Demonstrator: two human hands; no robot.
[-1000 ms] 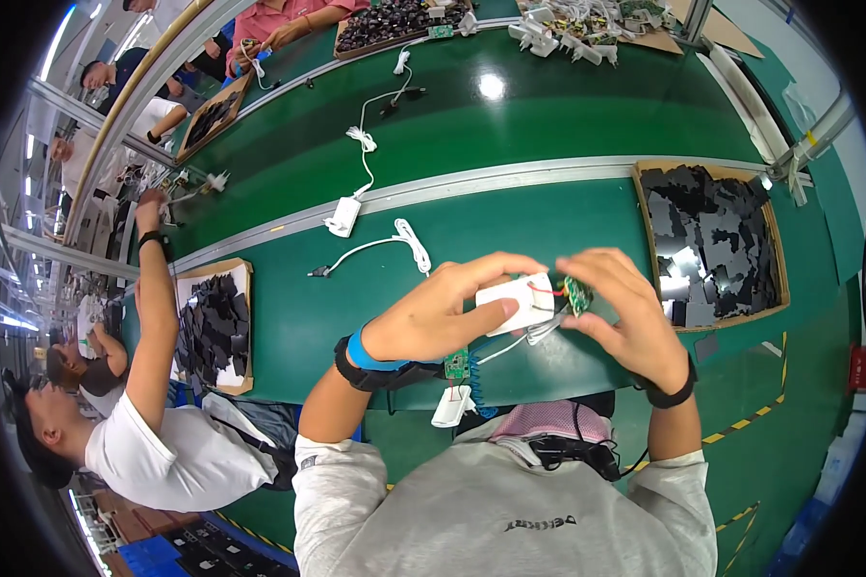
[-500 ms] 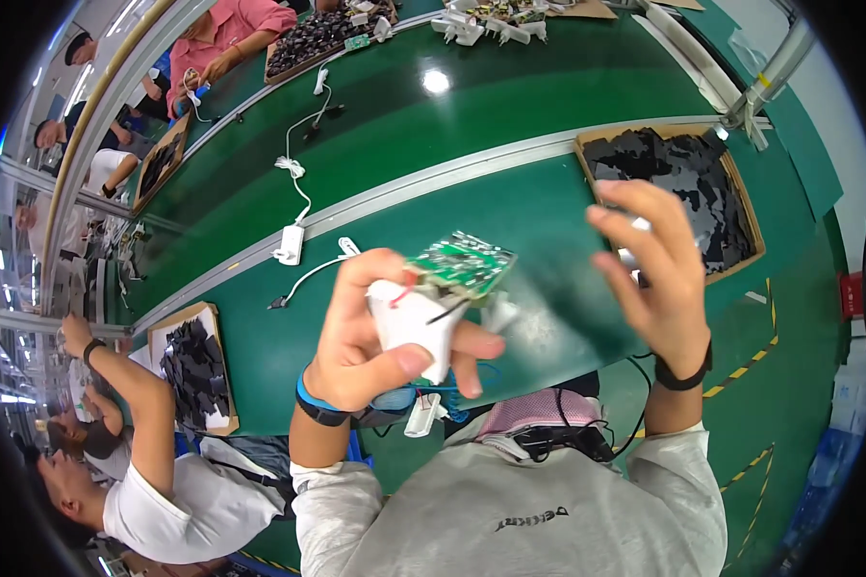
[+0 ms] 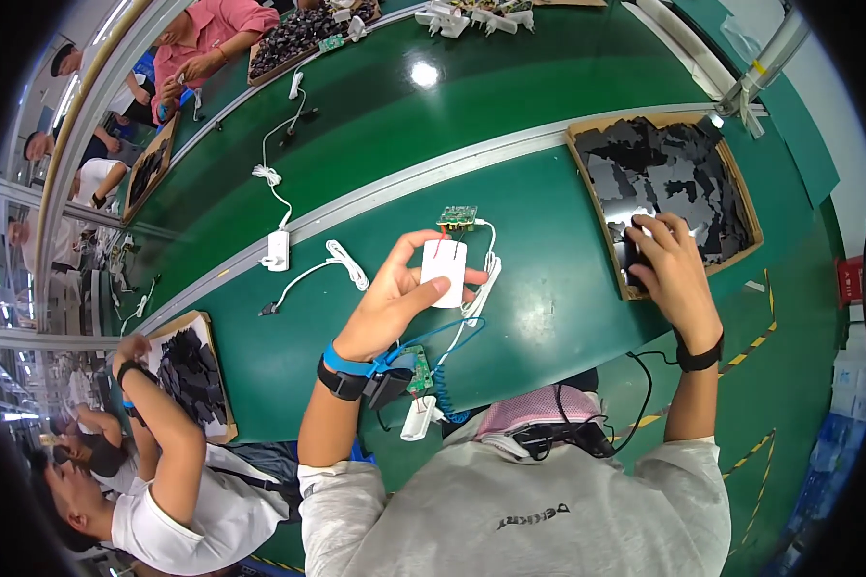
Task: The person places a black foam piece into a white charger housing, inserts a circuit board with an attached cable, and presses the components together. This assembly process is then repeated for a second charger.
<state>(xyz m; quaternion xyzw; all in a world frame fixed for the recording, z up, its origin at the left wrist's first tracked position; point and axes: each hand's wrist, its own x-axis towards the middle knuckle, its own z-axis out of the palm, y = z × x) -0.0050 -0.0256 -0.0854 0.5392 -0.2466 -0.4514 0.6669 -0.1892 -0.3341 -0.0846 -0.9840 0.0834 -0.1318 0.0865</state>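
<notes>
My left hand (image 3: 394, 298) grips a white charger housing (image 3: 445, 279) between thumb and fingers, above the green table. Red and black wires run from the housing to a small green circuit board (image 3: 457, 216) just beyond it. A white cable (image 3: 486, 279) trails from the board's right side, behind my fingers. Over at the right, my right hand (image 3: 678, 274) reaches into a cardboard tray (image 3: 614, 269) of thin black sheet pieces. Its thumb and fingers are bent around a black sheet piece (image 3: 632, 262) at the tray's near left side, partly hidden by the fingers.
Near the table edge lie another circuit board (image 3: 419, 368) and white housing (image 3: 417, 419), beside my blue wrist-strap cord (image 3: 441, 389). Farther left are a coiled white cable (image 3: 346, 264), a white charger (image 3: 276, 250) and another black-piece tray (image 3: 219, 375) near a co-worker. A metal rail (image 3: 394, 197) crosses behind.
My left hand has lowered the housing and board toward the table, turning them. My right hand has gone from open in the air down into the right tray, its fingers bending around a black piece.
</notes>
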